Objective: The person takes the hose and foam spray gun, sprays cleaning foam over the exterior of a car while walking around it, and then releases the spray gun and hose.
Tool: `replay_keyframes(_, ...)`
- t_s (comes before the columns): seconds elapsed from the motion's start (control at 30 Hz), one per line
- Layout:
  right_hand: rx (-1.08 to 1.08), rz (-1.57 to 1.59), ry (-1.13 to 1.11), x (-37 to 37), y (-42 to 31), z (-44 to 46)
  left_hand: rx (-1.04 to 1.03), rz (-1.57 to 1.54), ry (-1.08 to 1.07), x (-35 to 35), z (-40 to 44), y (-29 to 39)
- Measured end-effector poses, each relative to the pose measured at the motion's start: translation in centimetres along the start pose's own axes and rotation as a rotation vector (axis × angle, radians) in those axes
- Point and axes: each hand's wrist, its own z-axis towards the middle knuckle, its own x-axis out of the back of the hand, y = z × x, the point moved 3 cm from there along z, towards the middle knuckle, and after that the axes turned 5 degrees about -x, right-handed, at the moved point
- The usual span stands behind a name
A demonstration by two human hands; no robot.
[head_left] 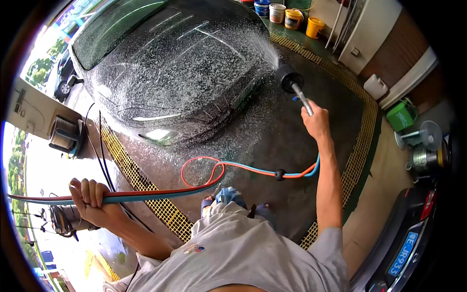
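My right hand (316, 120) is closed round the metal handle of a spray gun (290, 79), which has a wide black round head. A fan of spray leaves the head toward the front of a dark car (175, 73), whose bonnet and bumper are covered in white foam and drops. In my left hand (92, 202) are a red hose and a blue hose (160, 195), with the fingers wrapped round them. The pair loops once in front of my feet, passes through a black ball (279, 174) and runs up behind my right forearm.
Yellow floor grating (168, 214) borders the wet floor on both sides. Several buckets (293, 19) stand at the back. A hose reel (65, 136) is at left; a white canister (375, 86), a green box (402, 116) and another car's rear (404, 238) are at right.
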Motion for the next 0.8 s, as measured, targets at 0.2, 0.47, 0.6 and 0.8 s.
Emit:
replay_keyframes(0.2, 0.058, -0.309, -0.214, -1.6, 11.0, 7.8, 0.012, 0.097, 0.051, -3.2, -5.3, -7.4)
replay_keyframes(0.47, 0.333, -0.29, -0.853, -13.3, 22.0, 8.2, 0.182, 0.056, 0.09, -5.2, -8.2, -26.5)
replay_keyframes(0.6, 0.416, 0.028, -0.997, -12.7, 21.2, 9.6, 0.182, 0.055, 0.063, -9.1, -7.4, -34.8)
replay_keyframes(0.8, 0.39, 0.526, -0.796, -5.2, 22.1, 22.1, 0.125, -0.052, -0.011, -15.4, -4.1, -43.3)
